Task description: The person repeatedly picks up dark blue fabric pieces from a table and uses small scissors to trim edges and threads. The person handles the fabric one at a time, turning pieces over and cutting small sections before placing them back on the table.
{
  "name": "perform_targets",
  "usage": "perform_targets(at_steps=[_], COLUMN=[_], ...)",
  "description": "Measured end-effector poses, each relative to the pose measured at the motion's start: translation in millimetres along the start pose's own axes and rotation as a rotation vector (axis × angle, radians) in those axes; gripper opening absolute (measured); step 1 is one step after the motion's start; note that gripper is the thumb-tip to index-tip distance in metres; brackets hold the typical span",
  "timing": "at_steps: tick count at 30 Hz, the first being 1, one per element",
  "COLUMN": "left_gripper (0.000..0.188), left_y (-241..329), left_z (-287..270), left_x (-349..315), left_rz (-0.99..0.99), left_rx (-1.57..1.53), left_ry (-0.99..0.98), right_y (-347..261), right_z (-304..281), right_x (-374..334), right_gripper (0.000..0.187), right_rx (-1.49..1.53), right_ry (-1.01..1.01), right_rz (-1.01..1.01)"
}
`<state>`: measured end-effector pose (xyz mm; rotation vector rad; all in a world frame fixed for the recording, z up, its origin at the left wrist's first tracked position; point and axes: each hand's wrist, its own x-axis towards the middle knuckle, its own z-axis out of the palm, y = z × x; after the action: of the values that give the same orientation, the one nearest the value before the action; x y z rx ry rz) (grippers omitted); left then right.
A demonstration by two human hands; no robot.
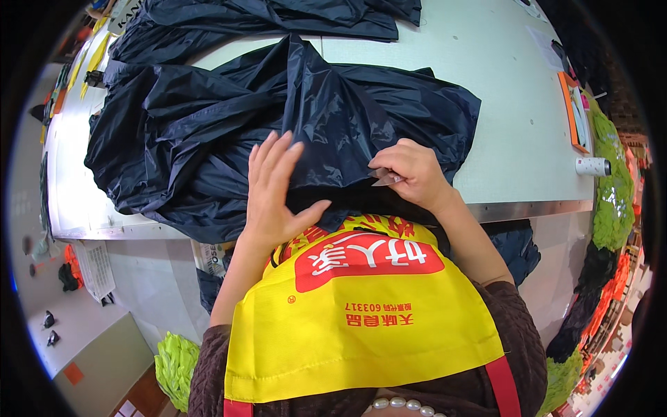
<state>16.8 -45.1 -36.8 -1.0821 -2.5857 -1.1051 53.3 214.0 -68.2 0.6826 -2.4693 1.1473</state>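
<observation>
A dark navy garment of shiny fabric (208, 132) lies crumpled across the table in front of me, its near edge hanging over the front. My left hand (272, 191) is raised over its near part, fingers stretched and thumb apart, holding nothing. Closed near the garment's right half, my right hand (415, 172) grips small metal thread snips (386, 178). Their pointed blades stick out toward the left. The fingertips of this hand are at the fabric; whether they also pinch it I cannot tell.
Another dark garment (264, 21) lies at the far side of the white table (528, 139). On the right stand an orange-edged box (574, 111) and a white thread spool (592, 167). Lime-green fabric (611, 187) is piled beyond the right edge; more green fabric (176, 368) lies lower left.
</observation>
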Motion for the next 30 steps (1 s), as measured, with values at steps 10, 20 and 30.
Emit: perform_targets(at_steps=[10,20,30], left_gripper=[0.026,0.019,0.019], left_y=[-16.5,1.6,6.9], left_z=[34.4,48.5,54.3], left_x=[41.7,49.8,44.3], left_rz=[-0.644,-0.953,-0.734], left_rx=[-1.049,-1.378,-1.248], left_ry=[-0.226,-0.316,-0.292], right_y=[-6.3,-0.4,-29.8], right_z=[-10.9,-16.9,-13.3], right_x=[16.6,11.1,21.8], right_gripper=[0.017,0.014,0.029], right_rx=[0.696,0.688,0.01], right_ry=[-0.025,0.07,0.05], right_rz=[0.687,0.752,0.264])
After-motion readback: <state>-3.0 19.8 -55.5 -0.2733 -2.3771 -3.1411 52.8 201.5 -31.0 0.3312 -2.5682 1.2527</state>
